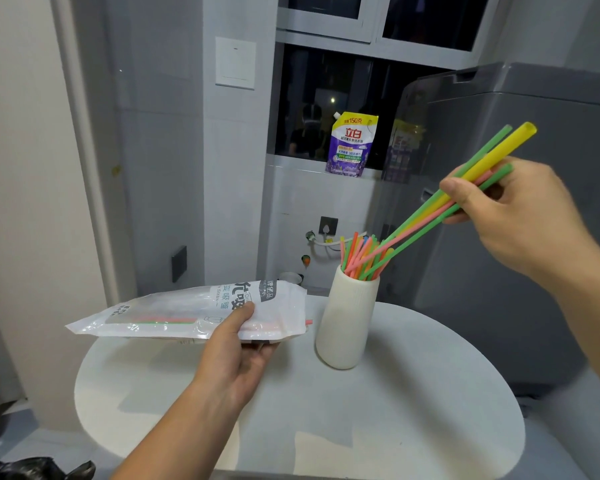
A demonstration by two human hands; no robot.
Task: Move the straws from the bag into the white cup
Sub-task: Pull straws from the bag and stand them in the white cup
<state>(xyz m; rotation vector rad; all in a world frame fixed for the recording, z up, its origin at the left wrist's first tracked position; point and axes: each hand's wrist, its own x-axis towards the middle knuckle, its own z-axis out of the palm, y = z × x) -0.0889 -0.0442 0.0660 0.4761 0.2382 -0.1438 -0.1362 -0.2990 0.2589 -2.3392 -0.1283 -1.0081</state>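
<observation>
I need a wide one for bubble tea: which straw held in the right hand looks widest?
The yellow straw, the only yellow one the right hand pinches. It looks wider than the green straws beside it.

A round white table (395, 410) is filling the lower half of the view, its pale top showing soft grey shadows toward the left and near edges. A white cup (350, 323) is standing upright on it, close to the far edge and a little right of the middle. Coloured straws (357, 251) are sticking up out of the cup's mouth, fanning out at slight angles.
</observation>
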